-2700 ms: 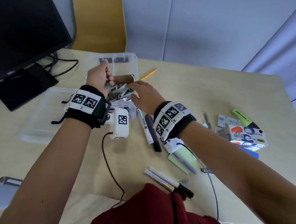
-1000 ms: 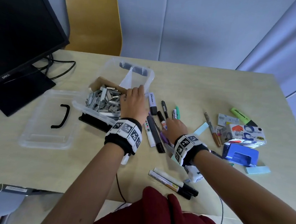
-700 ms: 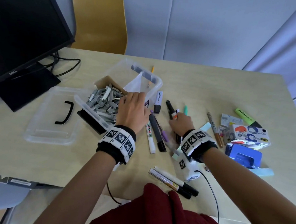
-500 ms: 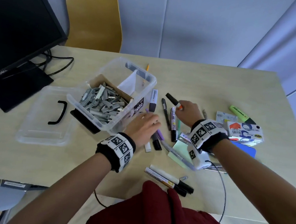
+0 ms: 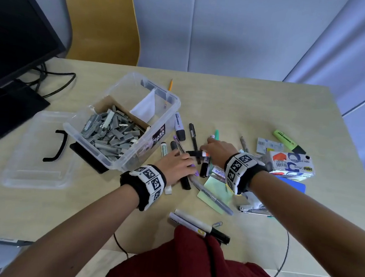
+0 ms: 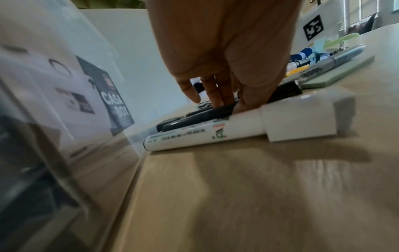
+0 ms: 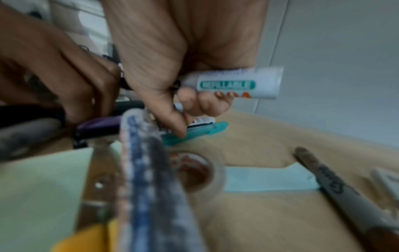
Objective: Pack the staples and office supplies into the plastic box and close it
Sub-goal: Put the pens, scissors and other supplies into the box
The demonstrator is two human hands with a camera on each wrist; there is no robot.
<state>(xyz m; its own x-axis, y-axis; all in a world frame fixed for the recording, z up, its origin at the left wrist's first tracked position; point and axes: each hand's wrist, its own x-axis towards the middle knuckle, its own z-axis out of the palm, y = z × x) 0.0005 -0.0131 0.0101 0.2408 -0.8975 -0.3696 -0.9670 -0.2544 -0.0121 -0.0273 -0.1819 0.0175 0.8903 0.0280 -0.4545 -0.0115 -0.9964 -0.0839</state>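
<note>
Pale wood worktop (image 5: pixel 233 103) carries a clear plastic box (image 5: pixel 156 123) w/ grey staples (image 5: pixel 110 133) heaped inside, left of centre; its clear flat lid (image 5: pixel 28 170) w/ black handle lies just left, off the box. Left hand (image 5: pixel 176 165) lies on black markers (image 6: pixel 207 114) beside the box, fingers (image 6: pixel 218 92) curled onto them. Right hand (image 5: pixel 217 150), touching the left, grips a white marker w/ black cap (image 7: pixel 237 83), fingers wrapped round it.

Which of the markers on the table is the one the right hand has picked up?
The white marker with the green "REFILLABLE" label: the right hand curls around it, lifted off the table, while every other pen lies flat.
</note>
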